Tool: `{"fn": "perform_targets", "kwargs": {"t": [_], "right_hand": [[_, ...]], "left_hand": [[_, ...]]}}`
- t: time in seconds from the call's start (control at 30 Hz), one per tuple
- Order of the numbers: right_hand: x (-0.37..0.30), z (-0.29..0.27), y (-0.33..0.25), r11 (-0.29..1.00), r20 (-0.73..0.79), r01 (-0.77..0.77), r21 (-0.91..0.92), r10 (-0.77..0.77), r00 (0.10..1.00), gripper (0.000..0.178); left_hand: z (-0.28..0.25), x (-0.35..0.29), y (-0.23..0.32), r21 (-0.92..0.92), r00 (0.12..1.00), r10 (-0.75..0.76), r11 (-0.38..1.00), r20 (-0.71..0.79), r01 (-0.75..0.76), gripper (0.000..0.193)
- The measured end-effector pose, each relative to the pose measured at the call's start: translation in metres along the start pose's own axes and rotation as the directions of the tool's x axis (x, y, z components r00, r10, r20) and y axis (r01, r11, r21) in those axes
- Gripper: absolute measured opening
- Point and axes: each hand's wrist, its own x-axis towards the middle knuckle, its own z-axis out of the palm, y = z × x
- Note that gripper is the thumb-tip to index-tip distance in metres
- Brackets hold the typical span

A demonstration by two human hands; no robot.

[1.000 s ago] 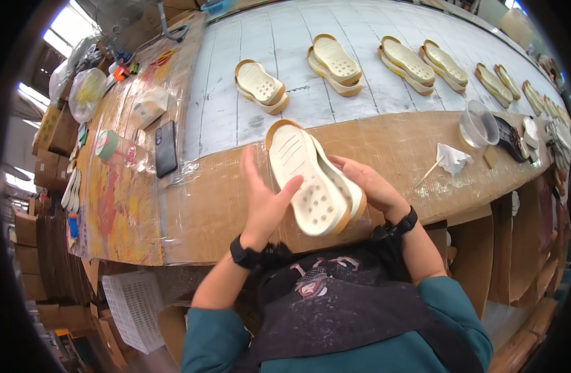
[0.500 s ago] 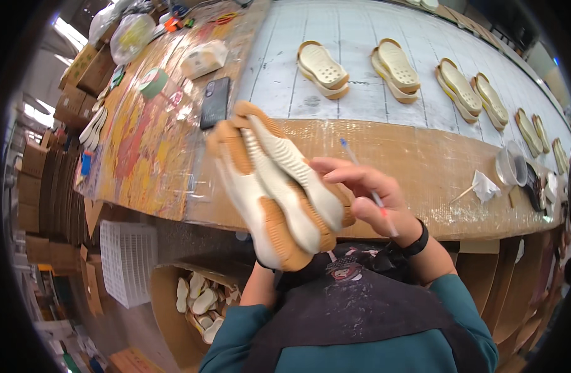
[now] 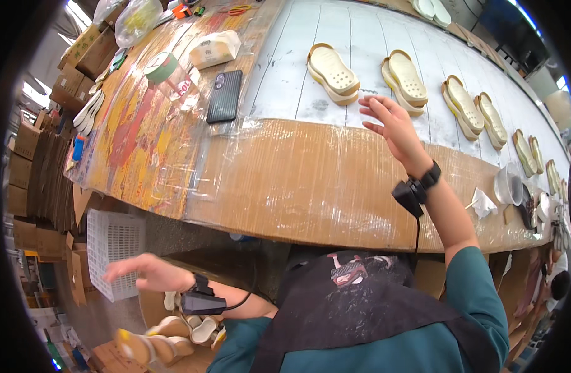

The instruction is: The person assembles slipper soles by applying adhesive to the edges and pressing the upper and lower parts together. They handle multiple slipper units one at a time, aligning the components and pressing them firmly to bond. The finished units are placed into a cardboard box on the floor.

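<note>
The right hand hangs over the tabletop with its fingers loosely bent and open, and I see nothing in it. Just beyond its fingertips, a bit to the left, is the first pair of soles, cream and tan, one on top of the other. The second pair is just past that hand, and I cannot tell if the fingers touch either one. The left hand is open too, its fingers stretched out, with nothing in it. Below it are some blurry soles (too smeared to say if they are lying on something or in the air), and to their right is a cardboard box with more soles inside. To do this bit well, I think the right hand should pick one pair and come at it from the side, so it does not bump the other. The thumb and fingers should go round both soles, because the top one could slide off. By the left hand, it seems best to let soles go low and over the box, so they don't hit its edge.
</note>
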Motion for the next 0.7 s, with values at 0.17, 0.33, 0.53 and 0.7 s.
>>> {"fn": "perform_targets", "kwargs": {"t": [0.17,0.33,0.53,0.7], "right_hand": [[0.107,-0.013,0.054,0.963,-0.279,-0.172,-0.206,0.111,0.954,0.069],[0.164,-0.014,0.106,0.875,-0.36,0.001,-0.485,-0.201,0.911,0.063],[0.092,-0.006,0.031,0.795,-0.025,-0.411,0.447,0.47,0.882,0.023],[-0.032,0.003,0.016,0.698,0.244,-0.414,0.585,0.335,0.91,0.037]], "left_hand": [[-0.069,-0.014,-0.012,0.215,0.861,-0.208,0.917,-0.464,0.337,0.05],[-0.126,-0.056,-0.076,0.286,0.493,-0.426,0.463,-0.758,0.839,0.038],[-0.148,-0.097,-0.133,0.418,0.342,-0.39,-0.128,-0.855,0.9,0.057],[-0.145,-0.118,-0.167,0.564,0.423,-0.574,-0.085,-0.702,0.821,0.083]]}}
